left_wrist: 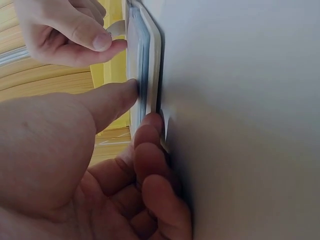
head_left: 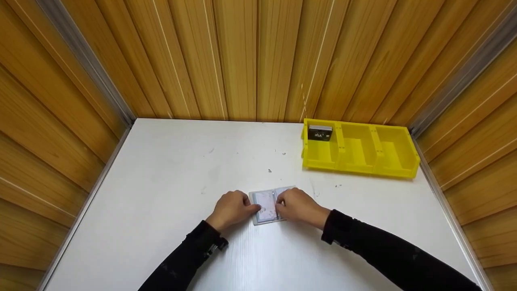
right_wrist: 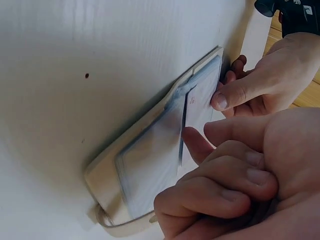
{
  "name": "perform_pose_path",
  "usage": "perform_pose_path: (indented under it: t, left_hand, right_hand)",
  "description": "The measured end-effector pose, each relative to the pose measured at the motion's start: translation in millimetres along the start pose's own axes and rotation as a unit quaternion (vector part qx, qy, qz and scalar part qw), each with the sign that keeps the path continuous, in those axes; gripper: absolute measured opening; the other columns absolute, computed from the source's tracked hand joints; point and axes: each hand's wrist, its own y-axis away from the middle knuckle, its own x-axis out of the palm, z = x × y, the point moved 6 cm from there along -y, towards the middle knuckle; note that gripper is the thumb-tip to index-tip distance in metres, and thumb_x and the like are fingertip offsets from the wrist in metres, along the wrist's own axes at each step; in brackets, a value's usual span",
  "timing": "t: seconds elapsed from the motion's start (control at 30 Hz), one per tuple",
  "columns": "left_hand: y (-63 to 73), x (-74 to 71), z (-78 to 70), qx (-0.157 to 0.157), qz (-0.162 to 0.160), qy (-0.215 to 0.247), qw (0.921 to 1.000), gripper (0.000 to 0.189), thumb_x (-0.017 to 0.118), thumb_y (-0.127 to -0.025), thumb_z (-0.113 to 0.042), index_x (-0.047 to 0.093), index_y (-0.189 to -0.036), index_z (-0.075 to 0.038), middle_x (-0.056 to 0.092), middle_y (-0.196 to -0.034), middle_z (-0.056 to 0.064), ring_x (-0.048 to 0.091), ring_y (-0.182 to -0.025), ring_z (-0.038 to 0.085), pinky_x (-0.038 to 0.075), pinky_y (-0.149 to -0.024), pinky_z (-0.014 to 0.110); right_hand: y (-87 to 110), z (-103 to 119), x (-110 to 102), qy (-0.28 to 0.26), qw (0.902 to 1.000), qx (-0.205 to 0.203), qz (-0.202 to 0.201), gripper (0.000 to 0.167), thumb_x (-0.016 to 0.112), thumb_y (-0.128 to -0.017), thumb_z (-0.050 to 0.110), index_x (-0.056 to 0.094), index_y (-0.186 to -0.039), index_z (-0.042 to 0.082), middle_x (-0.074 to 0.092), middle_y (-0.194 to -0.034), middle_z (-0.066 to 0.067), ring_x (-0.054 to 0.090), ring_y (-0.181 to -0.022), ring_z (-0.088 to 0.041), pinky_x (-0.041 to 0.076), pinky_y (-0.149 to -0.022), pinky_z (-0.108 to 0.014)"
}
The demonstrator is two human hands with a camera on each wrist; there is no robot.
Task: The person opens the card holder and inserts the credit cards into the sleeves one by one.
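An opened card holder (right_wrist: 102, 172) with a pale cover and clear sleeves lies flat on the white table. In one sleeve area is a pale pink card (head_left: 266, 208), dark along one edge. My left hand (head_left: 233, 208) grips the holder's left edge, thumb on top and fingertips at the underside. My right hand (head_left: 298, 204) is over the other half; its index fingertip (right_wrist: 192, 140) touches the card's dark edge, with the thumb close beside it and the other fingers curled. Whether the right thumb and index pinch the card is unclear. A strap loop (right_wrist: 104, 219) projects from the cover.
A yellow three-compartment bin (head_left: 359, 171) stands at the back right of the white table (head_left: 169, 173). Its left compartment contains a black item (head_left: 320, 135) lettered "Vip". Wood-panelled walls (head_left: 238, 60) enclose the back and both sides.
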Motion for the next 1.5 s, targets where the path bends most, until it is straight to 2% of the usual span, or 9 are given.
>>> perform_pose_path:
  t: [0.13, 0.3, 0.4, 0.77, 0.97, 1.1, 1.3, 1.4, 1.5]
  left_hand:
    - [0.4, -0.4, -0.1, -0.003, -0.002, -0.001, 1.0, 0.042, 0.085, -0.093, -0.046, 0.065, -0.067, -0.018, 0.055, -0.064, -0.009, 0.049, -0.062, 0.012, 0.037, -0.059, 0.028]
    - [0.6, -0.7, -0.2, -0.005, -0.005, -0.003, 1.0, 0.04, 0.085, -0.092, -0.047, 0.069, -0.07, -0.018, 0.059, -0.066, -0.008, 0.052, -0.065, 0.012, 0.04, -0.062, 0.029]
    - [0.5, -0.5, -0.4, -0.005, -0.005, -0.003, 1.0, 0.04, 0.085, -0.092, -0.047, 0.069, -0.071, -0.018, 0.06, -0.067, -0.007, 0.052, -0.065, 0.012, 0.041, -0.062, 0.029]
    - [-0.3, 1.2, -0.4, -0.001, -0.002, 0.001, 1.0, 0.041, 0.084, -0.093, -0.045, 0.067, -0.068, -0.017, 0.054, -0.062, -0.009, 0.049, -0.064, 0.011, 0.038, -0.061, 0.028]
    - [-0.2, 1.1, -0.6, -0.007, 0.002, -0.002, 1.0, 0.041, 0.084, -0.094, -0.046, 0.068, -0.069, -0.018, 0.056, -0.064, -0.008, 0.05, -0.064, 0.012, 0.039, -0.061, 0.028]
    - [0.2, 0.2, -0.6, -0.009, 0.004, -0.005, 0.9999, 0.04, 0.084, -0.094, -0.046, 0.069, -0.07, -0.018, 0.059, -0.067, -0.007, 0.052, -0.066, 0.013, 0.04, -0.063, 0.029]
    - [0.3, -0.3, -0.7, -0.009, 0.004, -0.003, 0.9999, 0.04, 0.084, -0.094, -0.047, 0.069, -0.071, -0.017, 0.06, -0.068, -0.006, 0.052, -0.066, 0.013, 0.04, -0.063, 0.029]
    - [0.8, -0.4, -0.9, -0.01, 0.004, -0.003, 0.9999, 0.04, 0.083, -0.094, -0.047, 0.069, -0.071, -0.018, 0.059, -0.068, -0.007, 0.052, -0.067, 0.013, 0.04, -0.063, 0.029]
    - [1.1, -0.2, -1.2, -0.009, 0.004, -0.003, 0.9999, 0.041, 0.083, -0.094, -0.046, 0.068, -0.07, -0.018, 0.057, -0.066, -0.008, 0.051, -0.066, 0.012, 0.039, -0.063, 0.029]
  right_hand:
    - [0.7, -2.3, -10.4, 0.017, 0.9997, 0.015, -0.013, 0.018, 0.071, -0.098, 0.015, 0.084, -0.091, 0.005, 0.077, -0.084, -0.005, 0.059, -0.079, -0.017, 0.051, -0.075, -0.037]
    - [1.1, -8.2, -23.2, 0.038, 0.9978, 0.045, -0.031, 0.019, 0.072, -0.101, 0.021, 0.084, -0.094, 0.008, 0.081, -0.097, -0.008, 0.066, -0.091, -0.024, 0.056, -0.09, -0.048]
    - [0.6, -11.3, -29.9, 0.046, 0.9968, 0.054, -0.037, 0.02, 0.072, -0.101, 0.022, 0.084, -0.094, 0.008, 0.081, -0.1, -0.01, 0.067, -0.095, -0.027, 0.056, -0.095, -0.05]
    - [0.4, -34.1, -47.9, 0.07, 0.9938, 0.081, -0.027, 0.023, 0.071, -0.102, 0.025, 0.081, -0.093, 0.008, 0.077, -0.098, -0.009, 0.059, -0.091, -0.025, 0.049, -0.082, -0.041]
    - [2.9, -51.5, -51.1, 0.058, 0.9916, 0.116, -0.004, 0.021, 0.077, -0.096, 0.03, 0.078, -0.088, 0.01, 0.067, -0.087, -0.007, 0.056, -0.085, -0.024, 0.042, -0.073, -0.035]
    - [4.1, -56.0, -47.1, 0.061, 0.9903, 0.124, 0.012, 0.032, 0.082, -0.094, 0.04, 0.075, -0.086, 0.01, 0.065, -0.081, -0.005, 0.057, -0.081, -0.023, 0.042, -0.07, -0.033]
    - [4.3, -56.2, -37.9, 0.061, 0.9893, 0.129, 0.028, 0.05, 0.085, -0.092, 0.056, 0.07, -0.072, 0.013, 0.06, -0.069, -0.001, 0.056, -0.072, -0.021, 0.041, -0.065, -0.033]
    - [4.3, -55.8, -35.1, 0.059, 0.9893, 0.13, 0.032, 0.048, 0.084, -0.093, 0.054, 0.069, -0.07, 0.014, 0.057, -0.066, 0.001, 0.055, -0.07, -0.019, 0.04, -0.064, -0.032]
    - [5.3, -56.7, -34.3, 0.059, 0.9898, 0.126, 0.032, 0.042, 0.08, -0.097, 0.044, 0.069, -0.07, 0.014, 0.053, -0.064, 0.002, 0.052, -0.066, -0.018, 0.038, -0.062, -0.032]
